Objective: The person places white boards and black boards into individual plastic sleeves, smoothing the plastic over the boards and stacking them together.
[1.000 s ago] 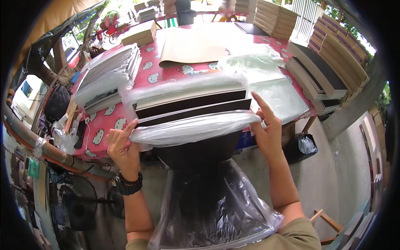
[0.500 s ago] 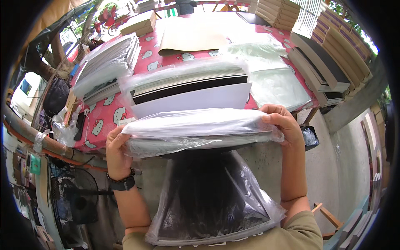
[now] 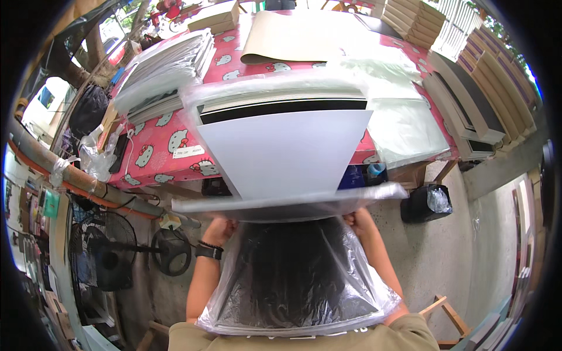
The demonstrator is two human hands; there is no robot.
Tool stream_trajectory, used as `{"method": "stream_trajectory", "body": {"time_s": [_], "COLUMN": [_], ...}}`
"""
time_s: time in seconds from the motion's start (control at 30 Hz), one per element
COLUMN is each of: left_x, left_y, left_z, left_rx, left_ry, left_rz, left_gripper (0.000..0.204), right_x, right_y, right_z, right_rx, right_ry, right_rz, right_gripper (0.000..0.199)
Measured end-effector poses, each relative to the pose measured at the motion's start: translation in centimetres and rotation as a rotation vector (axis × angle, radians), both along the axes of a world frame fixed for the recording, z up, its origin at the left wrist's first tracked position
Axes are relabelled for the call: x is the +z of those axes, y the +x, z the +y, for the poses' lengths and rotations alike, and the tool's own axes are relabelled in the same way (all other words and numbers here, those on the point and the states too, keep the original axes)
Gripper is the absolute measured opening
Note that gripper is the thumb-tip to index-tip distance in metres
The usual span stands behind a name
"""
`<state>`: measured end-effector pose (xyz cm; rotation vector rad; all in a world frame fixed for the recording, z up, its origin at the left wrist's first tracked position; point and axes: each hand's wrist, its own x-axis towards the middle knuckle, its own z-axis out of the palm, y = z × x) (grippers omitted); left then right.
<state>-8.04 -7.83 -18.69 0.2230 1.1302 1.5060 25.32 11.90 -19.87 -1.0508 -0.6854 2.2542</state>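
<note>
Both hands, left hand (image 3: 221, 227) and right hand (image 3: 357, 219), pinch the mouth of a clear plastic bag (image 3: 298, 281) just below the white board (image 3: 287, 152) overhanging the tabletop (image 3: 158, 146), its long axis crosswise, equally near both

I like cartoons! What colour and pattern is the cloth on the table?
The tablecloth is red with white cartoon cat faces, seen best in the head view.

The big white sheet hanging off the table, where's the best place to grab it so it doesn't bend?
Probably by its two near corners, coming from the table's front edge. The white sheet juts past the red tablecloth unsupported, so those corners are free. Both hands, left hand and right hand, are just below it, gripping a clear plastic bag. A one-sided grip would likely let it sag.
</note>
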Motion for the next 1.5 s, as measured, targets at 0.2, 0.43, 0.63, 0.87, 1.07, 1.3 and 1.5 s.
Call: {"method": "stream_trajectory", "body": {"time_s": [0.2,0.43,0.63,0.87,1.07,1.3,1.5], "left_x": [-17.5,-14.2,-13.1,-6.2,-8.4,-10.6,-8.7], "left_y": [-3.6,-1.4,-3.3,1.0,0.2,0.0,2.7], "left_z": [-0.1,2.5,3.5,6.9,6.2,6.3,6.7], "left_rx": [-0.042,-0.165,0.210,-0.013,0.028,0.084,0.075], "left_ry": [-0.209,-0.511,0.227,0.181,0.182,0.207,0.154], "left_rz": [0.832,1.240,0.150,0.864,0.638,0.631,0.764], "left_gripper": [0.023,0.029,0.052,0.057,0.049,0.045,0.047], "right_x": [-9.8,-13.0,-7.3,-4.7,-3.4,-0.7,1.9], "right_y": [-4.0,-4.4,-2.5,-4.0,-5.6,-5.6,-4.8], "right_z": [1.8,3.8,3.4,4.5,3.7,3.0,3.9], "right_rx": [-0.088,-0.059,0.000,0.217,0.084,0.072,0.104], "right_ry": [0.676,1.005,0.402,0.704,0.644,0.824,0.797], "right_rz": [-0.570,-0.948,-0.014,-0.072,-0.126,-0.279,-0.240], "right_gripper": [0.018,0.020,0.064,0.078,0.074,0.065,0.063]}}
